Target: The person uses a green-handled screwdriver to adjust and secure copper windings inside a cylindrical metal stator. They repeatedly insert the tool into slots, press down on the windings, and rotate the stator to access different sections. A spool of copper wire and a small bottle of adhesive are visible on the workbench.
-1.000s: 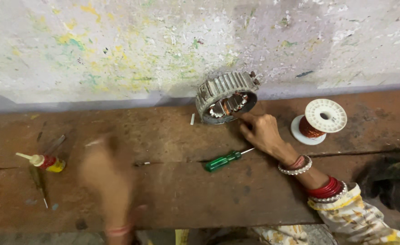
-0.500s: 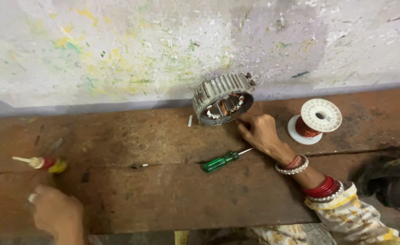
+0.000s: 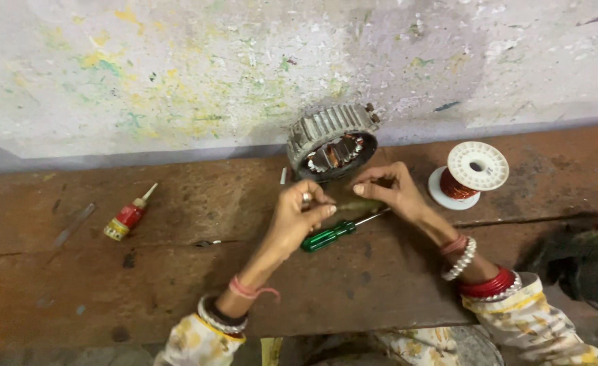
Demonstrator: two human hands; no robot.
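A grey ribbed motor stator (image 3: pixel 332 141) leans against the wall at the back of the brown wooden bench (image 3: pixel 177 291). Just in front of it my left hand (image 3: pixel 300 214) and my right hand (image 3: pixel 388 190) meet, fingers pinched on a thin greenish strip (image 3: pixel 357 204) held between them. A green-handled screwdriver (image 3: pixel 331 235) lies on the bench directly under my hands. A white spool of copper wire (image 3: pixel 470 172) stands to the right of my right hand.
A small red and yellow bottle with a pointed nozzle (image 3: pixel 127 215) lies at the left, with a thin metal strip (image 3: pixel 74 225) beyond it. A dark bundle (image 3: pixel 587 263) sits at the right edge. The paint-spattered wall (image 3: pixel 177 74) closes the back.
My left hand has come up from the lower left to the middle and joined my right hand at the thin strip. The view has shifted slightly.
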